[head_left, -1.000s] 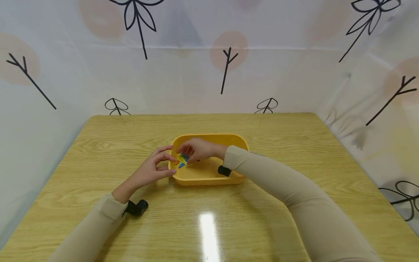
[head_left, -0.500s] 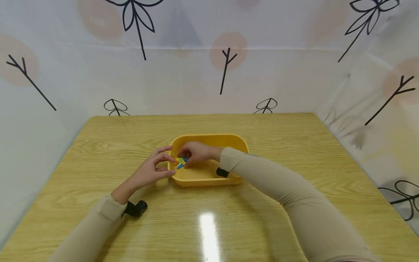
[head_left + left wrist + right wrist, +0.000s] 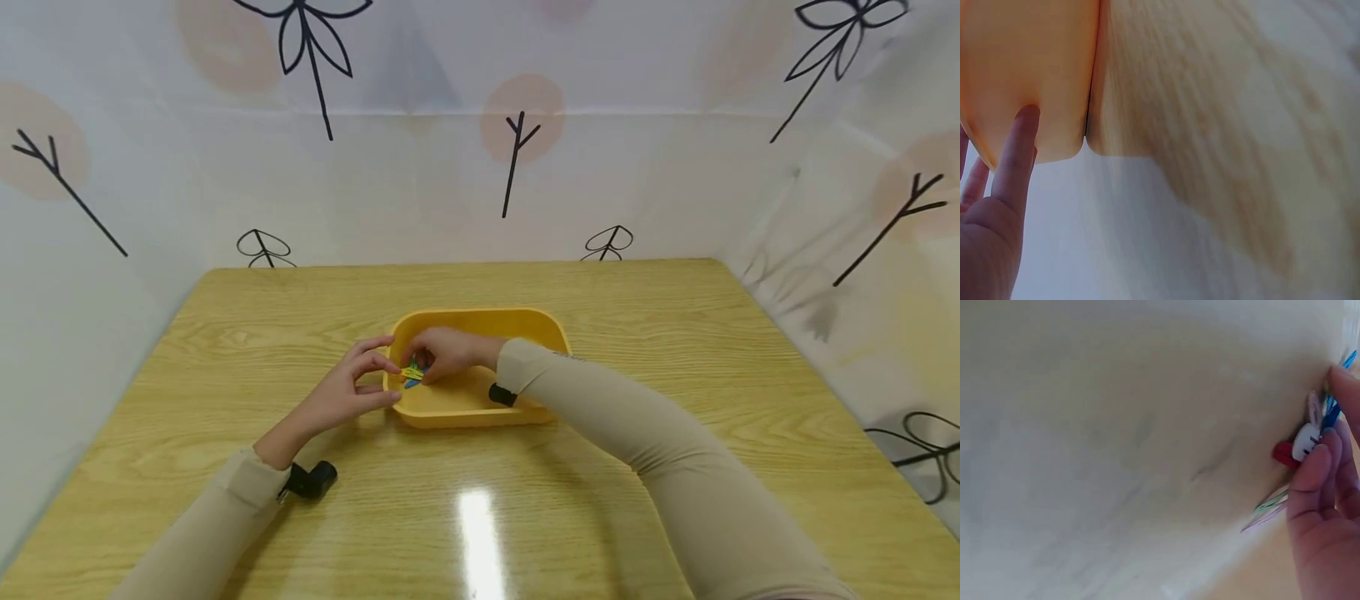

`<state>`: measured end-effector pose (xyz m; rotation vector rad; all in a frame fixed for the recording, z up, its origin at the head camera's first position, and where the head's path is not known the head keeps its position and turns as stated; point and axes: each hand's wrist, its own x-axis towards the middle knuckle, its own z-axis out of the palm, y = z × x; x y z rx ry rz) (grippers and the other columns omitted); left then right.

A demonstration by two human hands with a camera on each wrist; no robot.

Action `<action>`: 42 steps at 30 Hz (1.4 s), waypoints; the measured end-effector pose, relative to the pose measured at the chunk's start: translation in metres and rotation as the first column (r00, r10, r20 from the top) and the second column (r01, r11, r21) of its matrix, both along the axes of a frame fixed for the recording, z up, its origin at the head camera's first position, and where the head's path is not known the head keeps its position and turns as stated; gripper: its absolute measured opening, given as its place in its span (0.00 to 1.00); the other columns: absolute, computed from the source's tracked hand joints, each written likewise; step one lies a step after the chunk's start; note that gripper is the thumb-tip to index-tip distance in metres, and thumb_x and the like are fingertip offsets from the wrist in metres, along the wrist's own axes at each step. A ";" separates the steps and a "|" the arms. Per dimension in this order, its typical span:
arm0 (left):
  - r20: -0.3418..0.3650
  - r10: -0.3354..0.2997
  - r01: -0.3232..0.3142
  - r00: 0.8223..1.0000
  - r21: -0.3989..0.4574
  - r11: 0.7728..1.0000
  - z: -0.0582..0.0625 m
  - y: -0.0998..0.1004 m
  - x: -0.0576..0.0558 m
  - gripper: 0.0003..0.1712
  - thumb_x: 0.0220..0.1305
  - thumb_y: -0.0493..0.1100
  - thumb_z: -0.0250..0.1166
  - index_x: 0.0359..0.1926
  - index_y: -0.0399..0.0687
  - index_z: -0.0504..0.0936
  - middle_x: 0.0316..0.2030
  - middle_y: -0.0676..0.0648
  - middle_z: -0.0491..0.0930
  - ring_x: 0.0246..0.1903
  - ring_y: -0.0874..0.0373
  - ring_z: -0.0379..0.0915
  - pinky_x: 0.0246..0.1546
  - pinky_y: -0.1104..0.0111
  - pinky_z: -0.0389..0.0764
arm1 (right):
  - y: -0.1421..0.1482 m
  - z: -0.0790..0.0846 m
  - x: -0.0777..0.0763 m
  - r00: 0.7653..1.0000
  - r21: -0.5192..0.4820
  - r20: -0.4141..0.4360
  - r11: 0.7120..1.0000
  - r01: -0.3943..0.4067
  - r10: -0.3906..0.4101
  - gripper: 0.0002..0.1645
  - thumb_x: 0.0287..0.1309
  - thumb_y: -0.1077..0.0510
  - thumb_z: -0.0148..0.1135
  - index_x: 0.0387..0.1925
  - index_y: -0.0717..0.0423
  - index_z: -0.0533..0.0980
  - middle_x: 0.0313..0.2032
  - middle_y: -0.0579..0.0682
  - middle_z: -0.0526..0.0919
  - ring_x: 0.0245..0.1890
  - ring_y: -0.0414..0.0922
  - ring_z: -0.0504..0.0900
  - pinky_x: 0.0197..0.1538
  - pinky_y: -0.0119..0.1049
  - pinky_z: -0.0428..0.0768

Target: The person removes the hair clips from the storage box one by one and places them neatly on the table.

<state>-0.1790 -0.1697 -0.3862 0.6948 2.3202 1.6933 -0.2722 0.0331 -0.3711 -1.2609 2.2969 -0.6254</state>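
A yellow tray [image 3: 480,417] lies on the table. My left hand [image 3: 343,383] holds its left end, fingers spread along the rim; in the left wrist view the thumb [image 3: 1016,150] presses the outer wall. My right hand [image 3: 447,352] reaches into the tray's left part. It pinches small hair clips, partly hidden by the fingers. In the right wrist view a blue clip [image 3: 1332,415] stands between thumb and fingers, beside a white rabbit-face ornament [image 3: 1305,442] and a red piece [image 3: 1284,454]. A yellow clip [image 3: 412,373] shows near both hands.
The wood-grain table [image 3: 315,317] extends around the tray. A patterned cloth [image 3: 420,183] hangs behind it. Each wrist carries a small black camera [image 3: 313,481]. Light glares on the table's front part.
My right hand has lowered slightly toward the clips and its fingers have closed in on them. The yellow clip has shifted and turned. The left hand stays at the tray.
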 end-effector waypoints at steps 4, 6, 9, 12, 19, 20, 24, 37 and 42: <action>0.006 -0.004 0.004 1.000 0.008 1.000 -0.001 -0.001 0.000 0.18 0.57 0.37 0.68 0.44 0.29 0.74 0.67 0.47 0.51 0.60 0.41 0.59 0.46 0.67 0.78 | -0.003 0.002 0.001 1.000 0.030 0.028 0.999 -0.012 0.011 0.14 0.49 0.69 0.65 0.40 0.63 0.77 0.31 0.51 0.76 0.30 0.39 0.69 0.34 0.25 0.70; 0.005 -0.008 0.008 1.000 0.009 1.000 -0.001 -0.001 0.000 0.19 0.57 0.37 0.67 0.45 0.29 0.73 0.67 0.46 0.51 0.61 0.41 0.58 0.46 0.67 0.77 | -0.004 0.002 0.001 0.999 0.040 0.032 0.999 -0.006 0.005 0.12 0.49 0.69 0.65 0.39 0.64 0.77 0.30 0.50 0.76 0.29 0.39 0.69 0.33 0.24 0.69; 0.004 -0.007 0.007 1.000 0.004 1.000 -0.001 -0.001 0.000 0.19 0.57 0.38 0.68 0.44 0.29 0.74 0.67 0.47 0.51 0.61 0.41 0.59 0.46 0.67 0.77 | -0.004 0.002 0.002 0.999 0.046 0.034 0.999 0.006 -0.008 0.10 0.51 0.67 0.65 0.37 0.63 0.78 0.28 0.48 0.75 0.27 0.37 0.69 0.31 0.24 0.69; 0.000 -0.003 0.003 1.000 -0.004 1.000 -0.001 -0.001 0.000 0.19 0.57 0.38 0.68 0.44 0.30 0.74 0.68 0.47 0.51 0.60 0.42 0.59 0.46 0.67 0.77 | -0.003 0.000 0.002 0.998 0.039 0.061 0.999 0.026 -0.029 0.06 0.52 0.66 0.65 0.34 0.63 0.78 0.25 0.46 0.75 0.23 0.36 0.69 0.28 0.24 0.70; 0.001 0.000 0.000 1.000 -0.015 1.000 -0.001 -0.001 0.001 0.19 0.57 0.39 0.68 0.44 0.30 0.74 0.68 0.47 0.50 0.59 0.44 0.61 0.47 0.67 0.77 | 0.001 0.003 0.001 0.992 -0.003 0.098 0.997 0.077 -0.076 0.07 0.55 0.66 0.63 0.37 0.64 0.80 0.25 0.47 0.80 0.14 0.40 0.73 0.20 0.27 0.74; 0.001 0.001 -0.001 1.000 -0.015 1.000 -0.001 -0.001 0.001 0.19 0.57 0.39 0.67 0.44 0.30 0.74 0.68 0.47 0.50 0.58 0.44 0.62 0.47 0.67 0.77 | 0.001 0.003 0.001 0.993 -0.013 0.090 0.997 0.076 -0.075 0.08 0.55 0.66 0.63 0.38 0.65 0.80 0.25 0.48 0.81 0.14 0.41 0.74 0.21 0.28 0.75; 0.007 -0.002 0.002 1.000 -0.004 1.000 0.000 -0.001 0.001 0.19 0.57 0.39 0.67 0.43 0.29 0.74 0.68 0.47 0.50 0.56 0.41 0.65 0.46 0.67 0.77 | 0.004 0.008 -0.001 0.993 -0.045 0.090 0.996 0.077 -0.073 0.12 0.55 0.65 0.63 0.42 0.64 0.79 0.27 0.48 0.82 0.18 0.45 0.77 0.23 0.29 0.76; 0.012 -0.002 0.002 1.000 -0.009 1.000 -0.001 0.000 0.000 0.18 0.57 0.39 0.68 0.43 0.30 0.74 0.67 0.48 0.51 0.58 0.44 0.62 0.46 0.66 0.78 | 0.014 0.032 0.010 0.993 -0.135 0.084 0.986 0.099 -0.088 0.17 0.56 0.64 0.63 0.49 0.59 0.75 0.29 0.48 0.79 0.29 0.41 0.77 0.35 0.30 0.77; 0.016 0.002 -0.001 1.000 -0.012 1.000 0.000 0.000 0.001 0.17 0.57 0.38 0.68 0.43 0.31 0.74 0.67 0.47 0.51 0.59 0.43 0.61 0.46 0.66 0.78 | 0.019 0.039 0.015 0.989 -0.174 0.112 0.978 0.119 -0.101 0.18 0.56 0.64 0.64 0.50 0.59 0.75 0.30 0.48 0.78 0.28 0.43 0.77 0.35 0.31 0.78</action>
